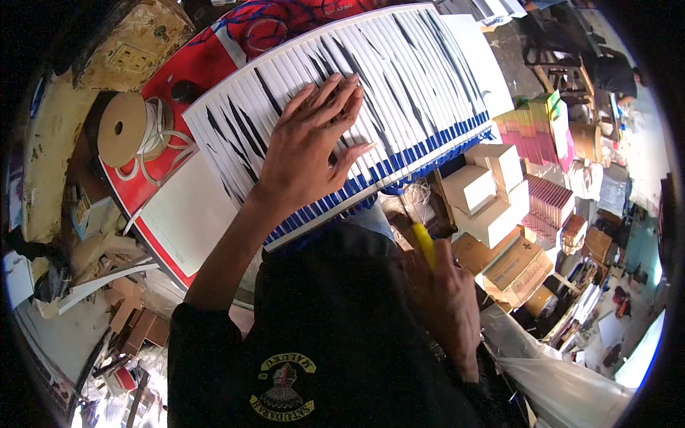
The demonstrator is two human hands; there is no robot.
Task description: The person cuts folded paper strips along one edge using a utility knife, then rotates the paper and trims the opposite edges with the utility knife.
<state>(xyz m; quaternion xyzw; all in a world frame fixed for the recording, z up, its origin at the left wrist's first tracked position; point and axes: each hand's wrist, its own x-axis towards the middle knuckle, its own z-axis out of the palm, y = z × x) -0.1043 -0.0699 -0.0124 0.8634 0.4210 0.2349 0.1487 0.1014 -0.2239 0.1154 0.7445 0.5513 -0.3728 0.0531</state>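
Observation:
A long row of white paper-like blocks [385, 78], with dark gaps between them and blue strips [435, 146] along the near edge, lies across the red table. My left hand [307, 146] rests flat on top of the row, fingers stretched and thumb apart. Close to my body, my right hand [446, 299] is closed around a yellow-handled tool [425, 242]. Its thin shaft or blade points up to the near edge of the row; I cannot tell whether the tip touches.
A cord spool [118, 132] stands on the red table [189, 68] at left, near a white sheet [189, 221]. White boxes [492, 200] and a cardboard box [517, 267] are stacked on the right. Plastic sheeting [542, 357] hangs lower right. Another person [614, 75] is far right.

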